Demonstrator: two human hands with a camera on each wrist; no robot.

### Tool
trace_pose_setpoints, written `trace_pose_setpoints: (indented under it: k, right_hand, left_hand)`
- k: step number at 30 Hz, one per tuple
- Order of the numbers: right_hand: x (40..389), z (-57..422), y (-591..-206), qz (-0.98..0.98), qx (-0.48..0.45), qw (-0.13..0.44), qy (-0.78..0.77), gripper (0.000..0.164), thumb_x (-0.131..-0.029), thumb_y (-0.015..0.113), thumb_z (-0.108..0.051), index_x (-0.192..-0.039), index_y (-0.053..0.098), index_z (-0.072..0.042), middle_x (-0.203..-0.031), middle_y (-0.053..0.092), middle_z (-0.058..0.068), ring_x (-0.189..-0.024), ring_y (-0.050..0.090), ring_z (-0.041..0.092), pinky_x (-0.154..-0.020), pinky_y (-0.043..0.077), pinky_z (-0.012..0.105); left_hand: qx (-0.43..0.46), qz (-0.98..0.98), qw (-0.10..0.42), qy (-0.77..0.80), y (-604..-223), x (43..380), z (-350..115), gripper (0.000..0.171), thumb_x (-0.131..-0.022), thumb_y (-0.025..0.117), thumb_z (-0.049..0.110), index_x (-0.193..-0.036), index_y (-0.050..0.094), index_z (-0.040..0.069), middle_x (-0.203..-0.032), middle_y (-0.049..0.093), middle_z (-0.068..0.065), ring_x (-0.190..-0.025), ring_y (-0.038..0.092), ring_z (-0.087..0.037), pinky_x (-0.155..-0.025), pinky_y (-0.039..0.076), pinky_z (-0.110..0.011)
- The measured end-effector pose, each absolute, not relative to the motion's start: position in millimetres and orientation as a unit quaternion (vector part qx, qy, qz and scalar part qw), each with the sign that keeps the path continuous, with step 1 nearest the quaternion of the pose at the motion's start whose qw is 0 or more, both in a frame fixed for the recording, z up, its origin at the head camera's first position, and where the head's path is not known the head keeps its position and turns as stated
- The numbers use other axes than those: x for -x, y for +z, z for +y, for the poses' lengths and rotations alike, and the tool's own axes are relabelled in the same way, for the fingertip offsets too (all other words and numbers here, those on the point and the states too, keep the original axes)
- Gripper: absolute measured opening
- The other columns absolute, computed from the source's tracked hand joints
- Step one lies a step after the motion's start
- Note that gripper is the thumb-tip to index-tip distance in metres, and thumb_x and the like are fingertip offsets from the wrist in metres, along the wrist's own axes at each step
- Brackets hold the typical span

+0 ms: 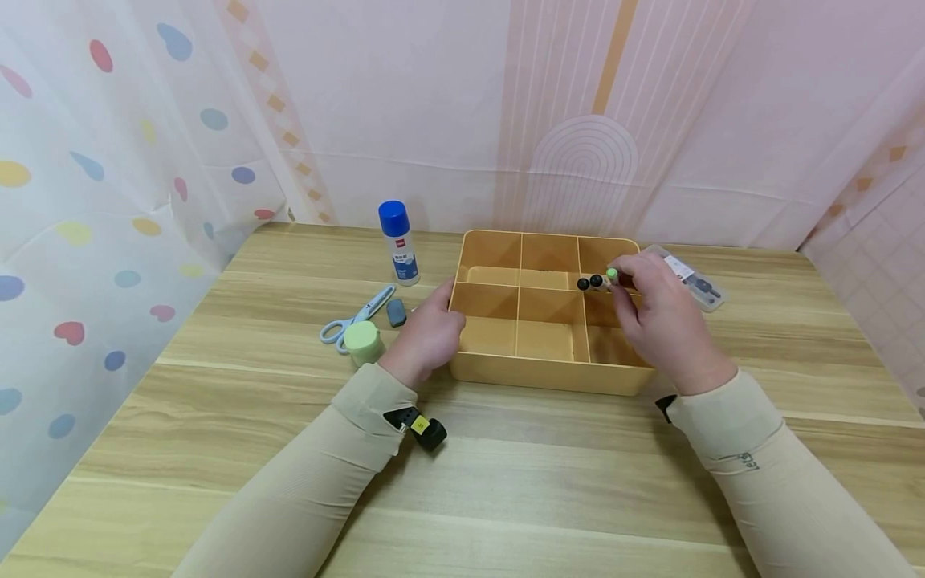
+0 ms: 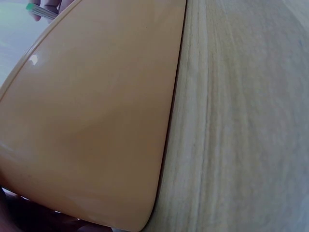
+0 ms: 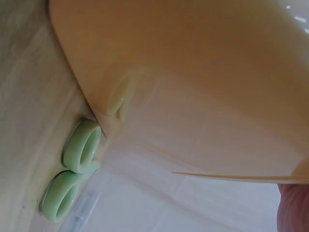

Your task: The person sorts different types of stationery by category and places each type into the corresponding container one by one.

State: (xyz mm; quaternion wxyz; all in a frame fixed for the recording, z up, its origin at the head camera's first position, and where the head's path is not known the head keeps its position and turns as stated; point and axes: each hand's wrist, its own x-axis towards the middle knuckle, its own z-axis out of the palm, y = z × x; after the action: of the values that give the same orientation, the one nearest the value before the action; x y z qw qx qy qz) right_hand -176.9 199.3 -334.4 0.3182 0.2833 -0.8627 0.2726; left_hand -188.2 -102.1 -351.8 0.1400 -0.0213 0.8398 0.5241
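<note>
A tan divided storage box (image 1: 549,373) sits on the table, its compartments facing up. My left hand (image 1: 432,333) holds the box by its left wall, thumb near the rim; in the left wrist view its fingers (image 2: 43,215) show darkly at the box's edge. Over the right-hand compartments, my right hand (image 1: 661,313) pinches several slim pens, with two black ends (image 1: 596,281) and one green end (image 1: 613,274) pointing left. The left wrist view also catches the green-ended pen (image 2: 41,10) beyond the box wall. My palm hides the rest of the pens.
Left of the box stand a blue-capped glue bottle (image 1: 399,245) and a green-lidded jar (image 1: 364,343), near light-blue scissors (image 1: 361,315) and a blue-grey eraser (image 1: 396,312). Right of it lies a clear plastic case (image 1: 697,282). Green scissor handles (image 3: 79,150) show beside the box.
</note>
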Motion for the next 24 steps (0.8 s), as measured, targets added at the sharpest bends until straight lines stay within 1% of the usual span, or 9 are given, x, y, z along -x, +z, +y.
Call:
trace_pose_setpoints:
  k: [3,5,13,24]
  right_hand:
    - [177.6,200.1,-335.3,-0.866,-0.280,0.310,0.273,0.023,-0.091,0.063,0.017,-0.110,0.060,0.005,-0.099,0.063,0.017,-0.095,0.061,0.031,-0.086,0.052,0.036]
    - [178.2,200.8,-335.9,-0.867,-0.280,0.306,0.275,0.023,-0.091,0.062,0.017,-0.109,0.060,0.004,-0.098,0.063,0.017,-0.095,0.060,0.031,-0.084,0.051,0.039]
    - [180.8,203.8,-338.8,-0.867,-0.285,0.297,0.281,0.020,-0.091,0.062,0.015,-0.106,0.060,0.003,-0.096,0.062,0.017,-0.091,0.056,0.032,-0.082,0.044,0.035]
    - [183.0,208.1,-341.7,-0.879,-0.275,0.278,0.275,0.019,-0.091,0.063,0.014,-0.105,0.061,0.002,-0.094,0.061,0.017,-0.087,0.055,0.027,-0.077,0.045,0.038]
  left_hand:
    - [0.021,0.841,0.139,0.523,-352.1,188.4,-102.2,0.069,-0.105,0.037,0.010,-0.170,0.020,0.027,-0.170,0.037,-0.006,-0.152,0.042,-0.035,-0.124,0.033,-0.062]
    - [0.022,0.842,0.138,0.521,-352.2,188.4,-102.1,0.069,-0.105,0.037,0.010,-0.170,0.020,0.027,-0.170,0.038,-0.006,-0.152,0.041,-0.035,-0.124,0.033,-0.062]
    - [0.023,0.844,0.135,0.519,-352.1,188.2,-102.2,0.069,-0.105,0.038,0.010,-0.170,0.021,0.026,-0.169,0.038,-0.006,-0.152,0.042,-0.035,-0.124,0.033,-0.061]
    - [0.021,0.841,0.138,0.522,-352.4,187.9,-102.5,0.069,-0.105,0.037,0.010,-0.170,0.020,0.027,-0.170,0.037,-0.006,-0.151,0.043,-0.034,-0.124,0.034,-0.061]
